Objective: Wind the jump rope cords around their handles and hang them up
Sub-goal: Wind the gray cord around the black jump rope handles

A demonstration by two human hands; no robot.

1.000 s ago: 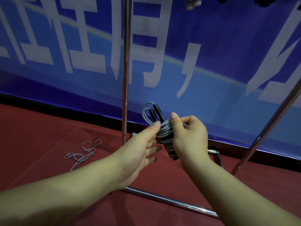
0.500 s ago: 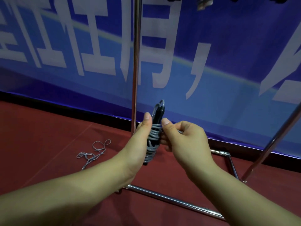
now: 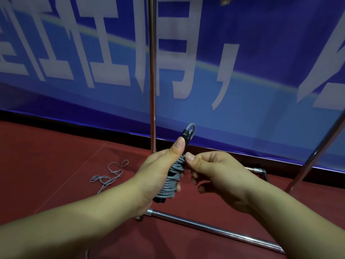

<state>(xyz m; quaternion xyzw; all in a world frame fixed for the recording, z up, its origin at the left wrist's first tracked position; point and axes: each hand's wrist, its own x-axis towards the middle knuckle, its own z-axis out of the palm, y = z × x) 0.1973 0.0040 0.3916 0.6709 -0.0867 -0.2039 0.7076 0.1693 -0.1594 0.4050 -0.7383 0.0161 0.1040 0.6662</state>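
A jump rope (image 3: 172, 179) with black handles and grey cord wound tightly around them stands nearly upright in front of me. My left hand (image 3: 158, 171) grips the bundle, thumb pressed along the upper handle. A small cord loop sticks out at the top. My right hand (image 3: 214, 174) pinches the cord at the bundle's upper right side. A second grey jump rope cord (image 3: 110, 174) lies loose and tangled on the red floor to the left.
A chrome rack stands close behind my hands: an upright pole (image 3: 152, 75), a base bar (image 3: 214, 226) along the floor, and a slanted pole (image 3: 317, 150) at the right. A blue banner (image 3: 242, 81) with white characters covers the wall. Something hangs at the top edge, mostly cut off.
The loose cord loop above the handles has been drawn in to a small loop. The bundle has turned upright, with my left thumb now along the handle and my right hand pinching the side.
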